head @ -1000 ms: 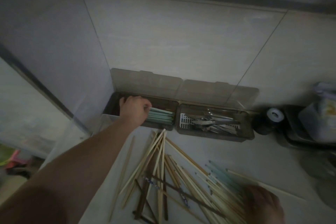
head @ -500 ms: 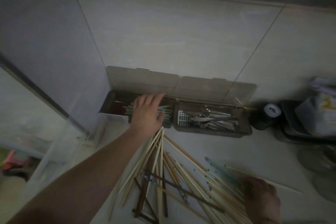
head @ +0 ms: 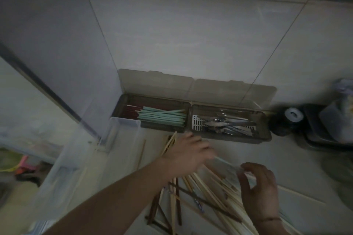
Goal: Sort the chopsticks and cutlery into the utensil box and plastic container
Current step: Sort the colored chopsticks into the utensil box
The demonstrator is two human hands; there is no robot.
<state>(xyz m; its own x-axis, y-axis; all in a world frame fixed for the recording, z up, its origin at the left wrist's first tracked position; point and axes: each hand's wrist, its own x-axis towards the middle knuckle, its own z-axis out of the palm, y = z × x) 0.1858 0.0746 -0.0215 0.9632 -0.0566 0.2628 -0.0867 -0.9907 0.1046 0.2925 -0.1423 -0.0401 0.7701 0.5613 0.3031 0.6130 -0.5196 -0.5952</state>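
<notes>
The right hand [head: 259, 189] sits at the near right of the counter [head: 248, 150], its thumb and fingers curled as if pinching pale sticks at the top of the heap, though blur keeps me from telling whether anything is actually caught between them. The left hand [head: 188, 153] reaches across from the near left, fingers extended and smeared by motion, over the far edge of the pile; whether it holds anything I cannot tell.

Beneath both hands lies the loose heap of chopsticks [head: 206, 192]: mostly pale wooden ones fanned toward the near edge, with a few dark brown ones [head: 155, 208] crossed under them at the near side. By my reckoning these are light, stiff and smooth, apt to roll and slide over one another, so they are best gathered several at a time around the middle, aligned in parallel before lifting, not picked by a tip.

At the left edge stands the clear plastic container [head: 122, 126], its rim just beside the box.

Against the tiled wall at the far edge sits the utensil box [head: 267, 135], lids tipped back. Its left compartment holds mint-green chopsticks [head: 162, 119] lying lengthwise over dark red ones [head: 131, 111]; its right compartment holds metal cutlery [head: 225, 125], heavier and slicker, probably safest taken by the handles.

A dark round object with a white top [head: 290, 115] stands right of the box.
</notes>
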